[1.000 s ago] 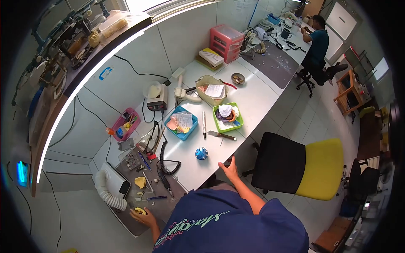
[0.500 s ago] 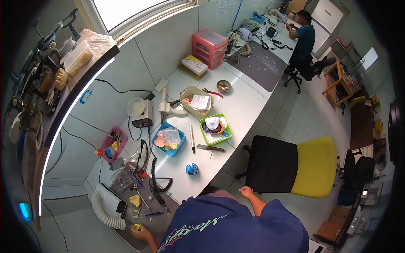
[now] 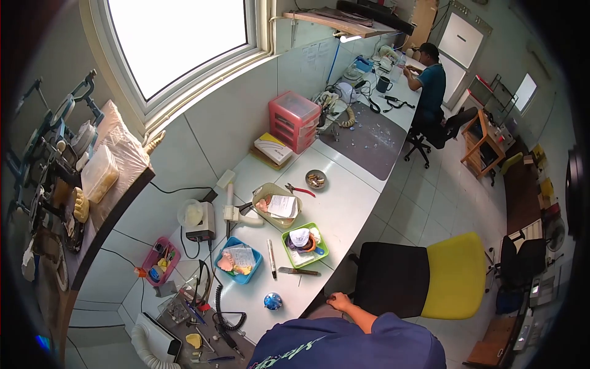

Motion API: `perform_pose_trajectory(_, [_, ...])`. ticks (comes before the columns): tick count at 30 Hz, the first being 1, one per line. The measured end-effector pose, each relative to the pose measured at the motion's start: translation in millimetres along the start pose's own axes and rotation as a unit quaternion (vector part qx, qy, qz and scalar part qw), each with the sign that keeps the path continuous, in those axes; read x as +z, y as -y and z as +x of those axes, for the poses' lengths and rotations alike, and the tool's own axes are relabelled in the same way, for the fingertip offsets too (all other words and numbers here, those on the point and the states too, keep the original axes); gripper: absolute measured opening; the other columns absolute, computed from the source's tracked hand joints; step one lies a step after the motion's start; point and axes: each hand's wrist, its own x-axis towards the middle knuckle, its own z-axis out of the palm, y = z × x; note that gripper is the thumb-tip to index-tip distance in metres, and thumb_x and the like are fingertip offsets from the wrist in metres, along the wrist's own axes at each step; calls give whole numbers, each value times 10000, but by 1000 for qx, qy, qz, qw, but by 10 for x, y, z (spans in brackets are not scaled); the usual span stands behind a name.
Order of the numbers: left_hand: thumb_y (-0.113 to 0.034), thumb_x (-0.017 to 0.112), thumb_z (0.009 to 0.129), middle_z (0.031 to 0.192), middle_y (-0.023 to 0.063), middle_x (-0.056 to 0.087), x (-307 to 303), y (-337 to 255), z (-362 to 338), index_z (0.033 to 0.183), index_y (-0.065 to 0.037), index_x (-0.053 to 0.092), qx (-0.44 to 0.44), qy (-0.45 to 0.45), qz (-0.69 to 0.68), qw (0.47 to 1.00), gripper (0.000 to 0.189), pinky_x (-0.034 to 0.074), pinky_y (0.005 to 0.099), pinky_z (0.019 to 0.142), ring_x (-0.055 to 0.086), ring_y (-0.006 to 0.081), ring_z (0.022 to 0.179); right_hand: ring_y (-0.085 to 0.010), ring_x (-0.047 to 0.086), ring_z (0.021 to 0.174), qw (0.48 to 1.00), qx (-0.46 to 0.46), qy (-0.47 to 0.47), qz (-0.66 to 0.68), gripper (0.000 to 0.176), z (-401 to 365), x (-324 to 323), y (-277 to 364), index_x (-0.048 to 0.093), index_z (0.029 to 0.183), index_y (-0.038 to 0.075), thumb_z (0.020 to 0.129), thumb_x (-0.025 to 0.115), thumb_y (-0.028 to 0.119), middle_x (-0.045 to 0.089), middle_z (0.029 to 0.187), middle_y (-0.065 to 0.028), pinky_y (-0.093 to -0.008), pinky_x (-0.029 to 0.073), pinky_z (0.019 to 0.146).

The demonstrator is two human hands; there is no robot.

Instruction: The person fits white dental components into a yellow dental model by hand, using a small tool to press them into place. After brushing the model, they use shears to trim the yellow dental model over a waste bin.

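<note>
My right hand (image 3: pixel 338 300) hangs by the table's front edge, close to my leg, its fingers curled in and nothing visible in them. My left hand is outside the view, below the lower edge. Nearest to that side is the dark work mat (image 3: pixel 212 363), with a yellowish plaster piece (image 3: pixel 193 340), a blue-handled tool (image 3: pixel 220 358) and a corded handpiece (image 3: pixel 228 338). A shiny blue round object (image 3: pixel 273 301) sits on the white table. Behind it are a blue tray (image 3: pixel 243 278) of pink dental pieces and paper, a marker pen (image 3: pixel 271 258) and a knife (image 3: pixel 299 271).
A green tray (image 3: pixel 326 251), a beige basket (image 3: pixel 257 209), red-handled pliers (image 3: pixel 301 190) and a metal bowl (image 3: pixel 316 179) stand farther back. A white hose (image 3: pixel 144 350) borders the mat. A black-and-yellow chair (image 3: pixel 393 277) is at right. Another person (image 3: pixel 430 86) sits at the far end.
My view has tilted up, so the table sits lower in it. My left hand, earlier at a yellowish piece on the mat, has left view. The shelf's bright light strip no longer shows.
</note>
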Motion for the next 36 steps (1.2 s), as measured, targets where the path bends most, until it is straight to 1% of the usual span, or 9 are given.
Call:
perform_pose_trajectory(6, [-316,578,844,1290,178,526,188,-808,-256,1334,-42,494,-28,-1,-46,999,568,359,491,1043,484,382,1213,-267,731,866,999,-23,-47,1,215,312,-762,-85,725,1028,72,902,579,168,743,937,-131,-366,563,826])
perform_pose_trajectory(8, [-335,565,847,1300,174,522,282,-1091,-428,1340,-45,491,-62,13,-75,995,577,357,489,1048,482,378,1220,-276,735,817,981,-86,-78,158,261,454,-1190,-101,701,1034,42,882,492,7,735,915,-157,-362,579,765])
perform_pose_trajectory(12, [-372,539,854,1320,165,515,419,-1523,-874,1353,-51,483,-170,56,-158,971,597,352,483,1056,477,370,1232,-254,724,706,920,-204,-299,153,343,808,-2055,-42,645,1024,-12,828,393,-138,668,1011,-173,-337,568,637])
perform_pose_trajectory(16, [-410,513,860,1339,157,508,643,-1803,-1443,1367,-58,476,-383,162,-310,855,618,348,478,1065,473,361,1244,-215,691,878,867,-136,-405,255,313,1460,-2698,131,610,1103,29,867,430,-71,627,1105,-111,-324,557,731])
perform_pose_trajectory(21, [-457,481,869,1364,146,498,794,-1964,-2142,1383,-65,467,-593,245,-402,654,646,342,472,1075,467,351,1260,-411,358,1369,818,-136,-530,178,450,2149,-3145,609,483,1315,69,877,557,-2,408,1427,-216,-492,384,1066])
perform_pose_trajectory(24, [-485,461,874,1378,140,493,863,-2022,-2408,1393,-70,461,-637,233,-434,593,664,339,468,1081,464,345,1269,-473,244,1429,839,-87,-528,104,508,2300,-3217,954,450,1378,85,897,614,91,313,1519,-225,-559,300,1121])
perform_pose_trajectory(25, [-495,455,876,1383,138,491,901,-2036,-2455,1396,-72,459,-645,221,-442,584,671,338,467,1084,463,343,1273,-510,148,1460,882,-8,-470,33,577,2325,-3220,1015,400,1447,98,922,620,193,220,1583,-226,-581,312,1112])
perform_pose_trajectory(28, [-523,435,881,1398,132,486,940,-2065,-2532,1406,-77,454,-659,179,-459,568,689,334,463,1090,459,336,1282,-513,97,1473,883,-13,-468,-22,612,2306,-3179,1044,345,1506,131,953,562,274,157,1613,-225,-599,298,1119])
perform_pose_trajectory(36, [-598,383,894,1437,115,471,853,-1956,-2684,1432,-89,439,-685,61,-471,553,743,325,452,1107,450,320,1307,-529,86,1467,893,-10,-447,-46,599,2257,-3224,1091,328,1498,97,964,532,274,139,1603,-251,-602,386,1058])
